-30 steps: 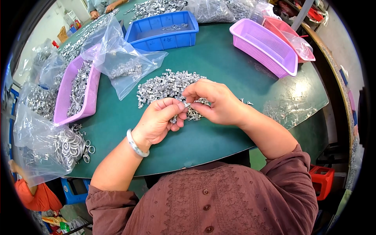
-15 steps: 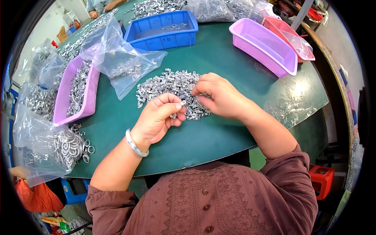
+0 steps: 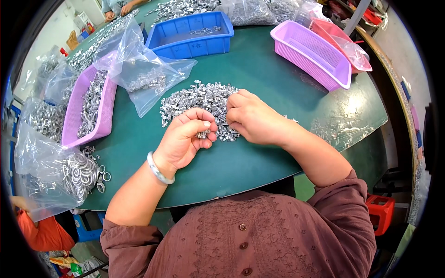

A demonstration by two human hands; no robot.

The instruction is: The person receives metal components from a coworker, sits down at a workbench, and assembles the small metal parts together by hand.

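A heap of small silvery metal pieces (image 3: pixel 197 98), each roughly rectangular with an opening, lies on the green table in front of me. My left hand (image 3: pixel 189 132), with a pale bangle (image 3: pixel 159 169) at its wrist, is at the near left side of the heap. Its fingers curl around several small metal pieces (image 3: pixel 202 134), and the thumb lies over the index finger. At the heap's right side my right hand (image 3: pixel 252 116) has its fingers pinched together over the pieces. Whatever is between those fingertips is hidden.
A purple basket (image 3: pixel 107 109) of metal parts and a clear bag (image 3: pixel 157 92) are to the left. Metal rings (image 3: pixel 83 171) spill from another bag nearer me. A blue bin (image 3: pixel 190 48) stands behind the heap, a second purple basket (image 3: pixel 336 81) at far right. Another person's hand (image 3: pixel 127 8) shows far off.
My right hand has dropped slightly toward me, its fingers closing together. The piece at my left thumb tip no longer shows there. A few pieces now show beyond my right wrist.
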